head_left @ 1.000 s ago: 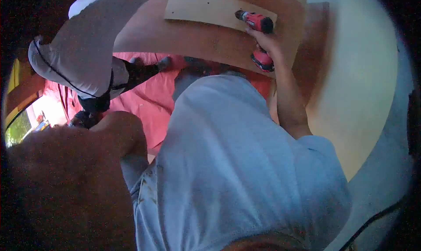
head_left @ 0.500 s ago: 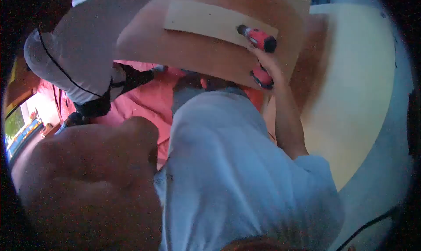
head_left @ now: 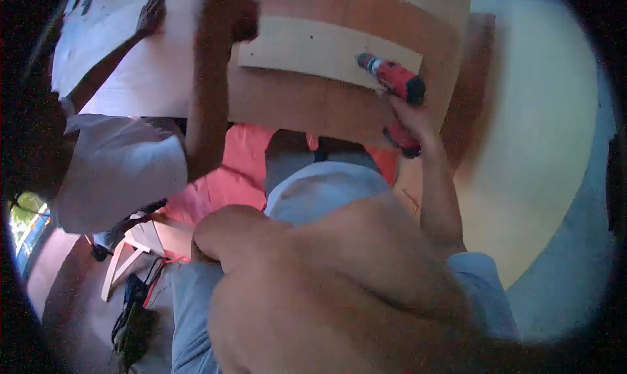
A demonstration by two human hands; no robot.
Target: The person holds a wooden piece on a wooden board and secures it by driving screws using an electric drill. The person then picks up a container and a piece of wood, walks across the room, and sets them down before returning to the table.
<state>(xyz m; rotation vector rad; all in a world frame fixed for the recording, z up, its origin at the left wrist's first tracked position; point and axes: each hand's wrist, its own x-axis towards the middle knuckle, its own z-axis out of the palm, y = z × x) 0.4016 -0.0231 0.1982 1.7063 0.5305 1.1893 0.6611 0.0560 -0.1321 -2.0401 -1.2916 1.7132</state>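
My right hand is wrapped round the handle of a red and black cordless drill. The drill lies sideways over the right end of a pale wooden strip, its chuck pointing left; whether the tip touches the wood I cannot make out. Small dark holes or screw heads dot the strip, which rests on a large brown board. Close to the camera, my bent left arm fills the lower middle as a large blurred shape, and its fingers cannot be seen.
At the upper left, another person leans over the board, one hand on it and the other by the strip's left end. Red cloth hangs below the board's edge. A large pale panel stands right; wooden pieces lie lower left.
My left arm has swung rightward across my lap. The drill has shifted slightly down and right in view. The other person has moved left, and their arms now reach over the board.
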